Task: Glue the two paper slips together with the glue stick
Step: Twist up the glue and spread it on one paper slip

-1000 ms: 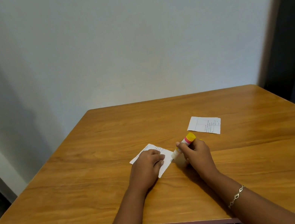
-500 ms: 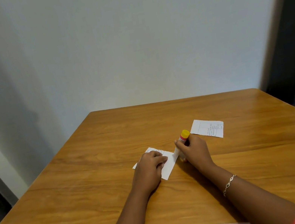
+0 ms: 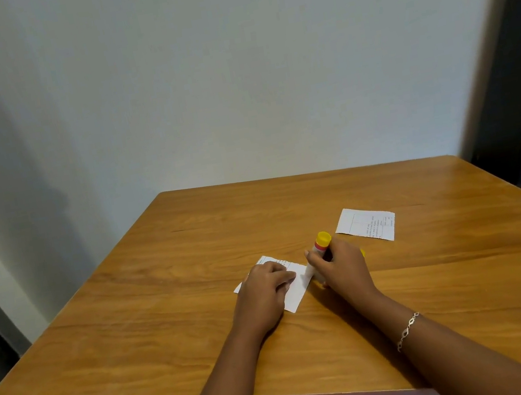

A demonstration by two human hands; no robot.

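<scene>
One table, two slips on it, near slip mid-table, far slip toward its right edge, one glue stick, two hands, left hand, right hand, one bracelet

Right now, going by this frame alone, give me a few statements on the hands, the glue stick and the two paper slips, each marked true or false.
1. The left hand rests on the nearer paper slip. True.
2. The right hand grips the glue stick, yellow end up. True.
3. The farther paper slip lies on top of the nearer one. False: it lies apart from it on the wooden table, beyond the right hand.
4. The bracelet is on the left wrist. False: it is on the right wrist.
</scene>
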